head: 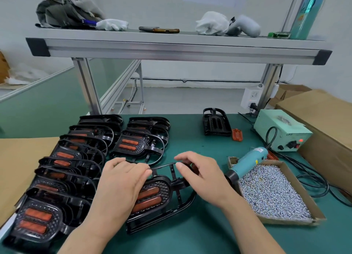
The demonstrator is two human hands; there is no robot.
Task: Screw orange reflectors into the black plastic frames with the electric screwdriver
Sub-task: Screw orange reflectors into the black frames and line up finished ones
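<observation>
A black plastic frame (167,206) with an orange reflector (148,198) in it lies on the green mat in front of me. My left hand (122,185) rests on the frame's left side, fingers curled over its edge. My right hand (200,173) pinches the frame's thin top strap between thumb and fingers. The teal electric screwdriver (247,162) lies unheld at the right, its nose on a cardboard tray. A loose orange reflector (237,134) lies beside a bare black frame (215,123) at the back.
Several frames with reflectors (62,166) are stacked in rows at the left. A cardboard tray of small screws (274,194) sits at the right, with a green power supply (282,131) and cables behind it. Cardboard boxes (323,116) stand far right. An aluminium shelf (171,49) spans overhead.
</observation>
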